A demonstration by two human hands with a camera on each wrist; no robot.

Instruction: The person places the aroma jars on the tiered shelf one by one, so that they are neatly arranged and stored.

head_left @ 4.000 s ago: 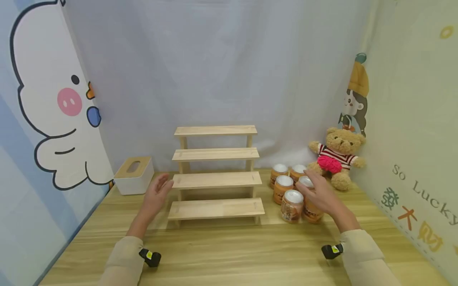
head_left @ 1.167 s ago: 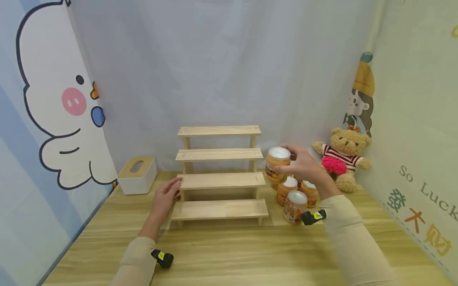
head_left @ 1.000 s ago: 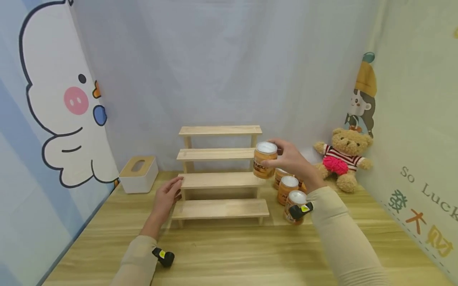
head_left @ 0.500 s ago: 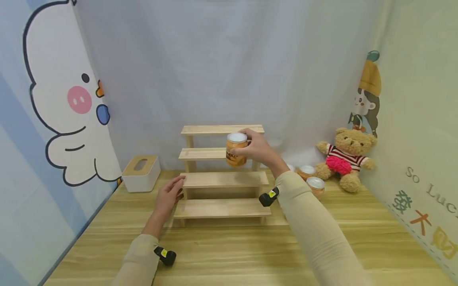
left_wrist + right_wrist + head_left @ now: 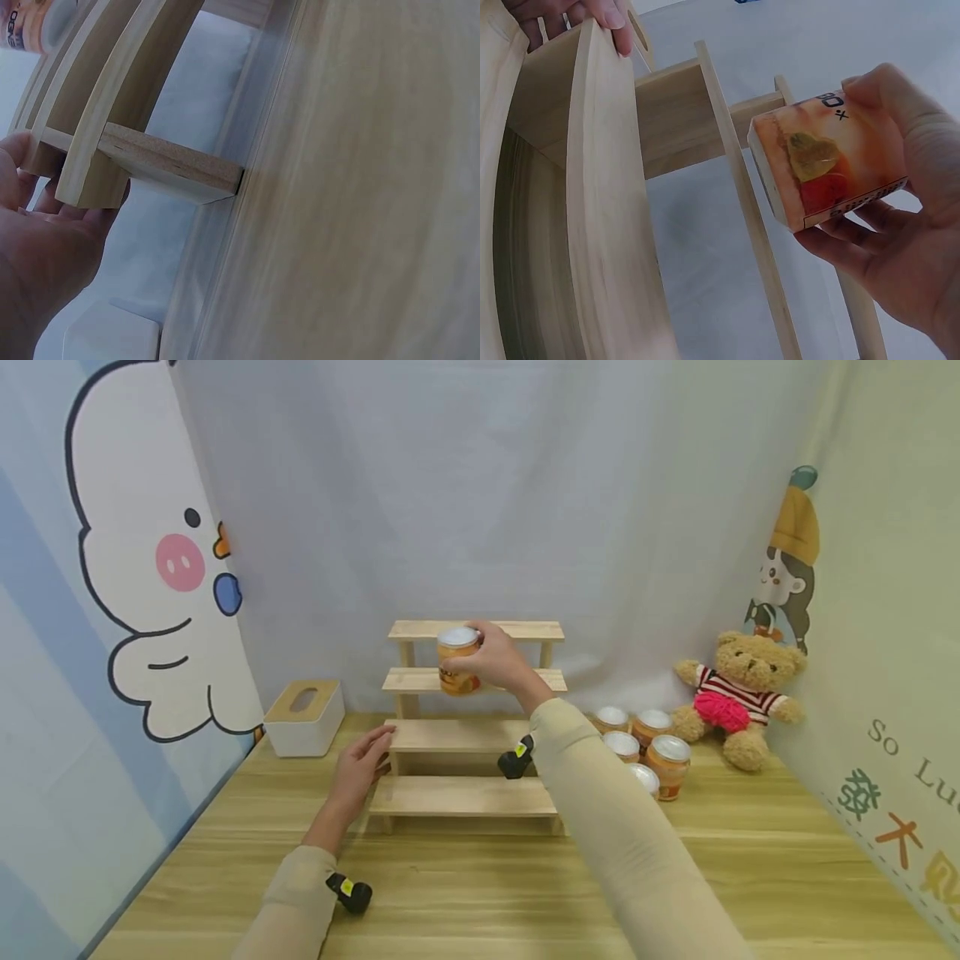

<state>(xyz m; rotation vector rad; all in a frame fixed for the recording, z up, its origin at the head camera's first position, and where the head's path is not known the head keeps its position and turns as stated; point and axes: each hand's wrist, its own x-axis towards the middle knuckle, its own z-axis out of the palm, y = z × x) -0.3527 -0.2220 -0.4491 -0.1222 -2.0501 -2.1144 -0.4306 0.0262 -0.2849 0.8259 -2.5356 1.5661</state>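
Observation:
My right hand (image 5: 501, 658) grips an orange-labelled jar (image 5: 459, 677) with a whitish lid, fingers and thumb wrapped round its side. In the head view the jar overlaps the upper two boards of a four-step wooden display shelf (image 5: 457, 737), left of their middle. Up close in the right wrist view, the jar (image 5: 840, 165) is tilted in that camera's picture and apart from the boards. My left hand (image 5: 358, 775) holds the left end of the second board from the bottom, with the thumb above and the fingers below, as the left wrist view's shelf (image 5: 97, 150) also shows.
Several more orange jars (image 5: 669, 768) stand grouped on the wooden table (image 5: 450, 893) right of the shelf, partly behind my right sleeve. A teddy bear (image 5: 742, 693) sits behind them. A white tissue box (image 5: 306, 727) stands left of the shelf.
My right hand has taken one jar from the group and carried it up and left before the upper boards. My left hand has moved onto the shelf's end and stayed there.

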